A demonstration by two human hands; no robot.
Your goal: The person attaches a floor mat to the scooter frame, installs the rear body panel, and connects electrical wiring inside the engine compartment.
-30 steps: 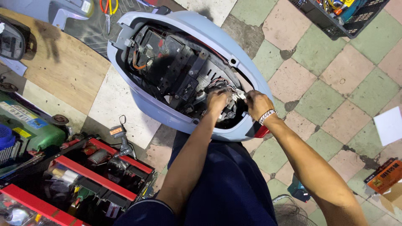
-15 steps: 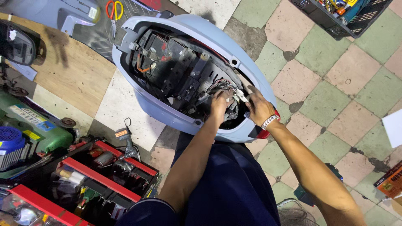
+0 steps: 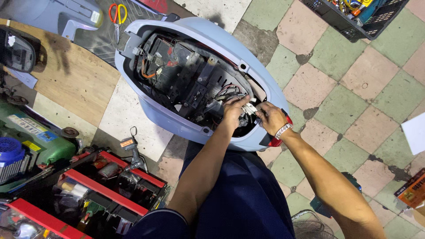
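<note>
A pale blue scooter body (image 3: 230, 44) stands open, showing black parts and wiring inside (image 3: 186, 75). My left hand (image 3: 233, 110) and my right hand (image 3: 270, 117) meet at the near end of the opening, both pinching a white wire connector (image 3: 249, 107) on a bundle of wires. A metal watch band (image 3: 282, 130) is on my right wrist. The fingertips are partly hidden behind the connector and wires.
A red and black tool chest (image 3: 102, 188) full of tools sits at lower left. A green machine (image 3: 31, 132) lies at the left. Scissors (image 3: 116, 13) rest at the top. A black crate (image 3: 354, 17) stands top right on the tiled floor.
The view has shifted slightly; both hands stay at the same spot on the wiring, with small finger movements on the connector.
</note>
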